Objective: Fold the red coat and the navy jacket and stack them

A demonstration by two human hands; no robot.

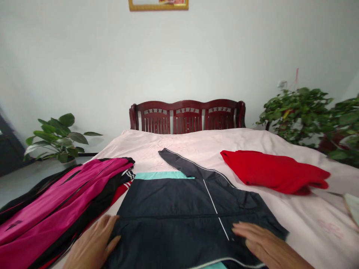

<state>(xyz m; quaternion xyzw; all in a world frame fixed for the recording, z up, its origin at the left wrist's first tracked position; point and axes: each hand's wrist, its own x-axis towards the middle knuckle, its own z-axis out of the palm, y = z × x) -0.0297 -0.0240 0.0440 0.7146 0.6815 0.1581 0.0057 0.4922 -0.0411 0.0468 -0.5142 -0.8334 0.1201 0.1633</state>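
Note:
A dark navy jacket (168, 198) with white piping and a turquoise band lies spread on the bed, its zip line running across from left to right. One sleeve stretches away toward the headboard. At the jacket's left edge, my left hand (94, 241) rests with its fingers stretched out and the thumb apart. My right hand (259, 239) lies on the jacket's right part, near the white stripe, fingers extended. Neither hand grasps anything that I can see. The jacket's near edge runs partly out of the picture.
To the left lies a pile of magenta and black jackets (64, 201). A folded red garment (272, 170) sits on the right of the pink sheet (305, 220). Behind stands a dark wooden headboard (187, 117), with potted plants (60, 136) on the left and leafy plants (303, 116) on the right.

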